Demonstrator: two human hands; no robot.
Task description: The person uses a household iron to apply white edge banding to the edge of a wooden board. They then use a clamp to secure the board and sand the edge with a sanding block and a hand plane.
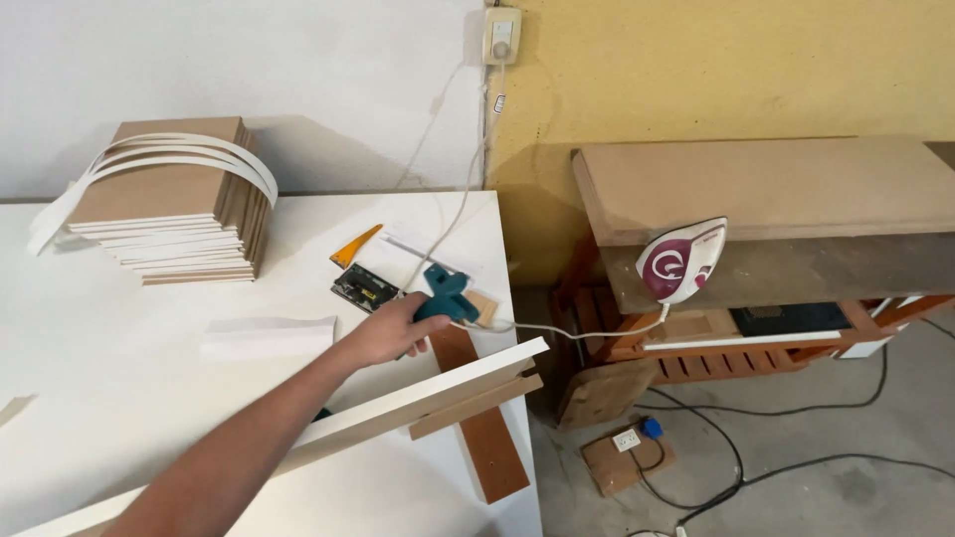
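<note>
White tabletop fills the left of the head view, with a yellow wall behind and a cluttered floor at 4 o'clock. One hand, which I take for the left, reaches to 1 o'clock and closes around the grip of a teal glue gun lying near the table's right edge; the other hand is out of view. A white panel juts past that edge, resting over a wooden strip. The gun's cord runs off toward an iron perched on a board. My worry: lifting the gun could tug the cord and drag the iron down, or the forearm could nudge the overhanging panel off.
</note>
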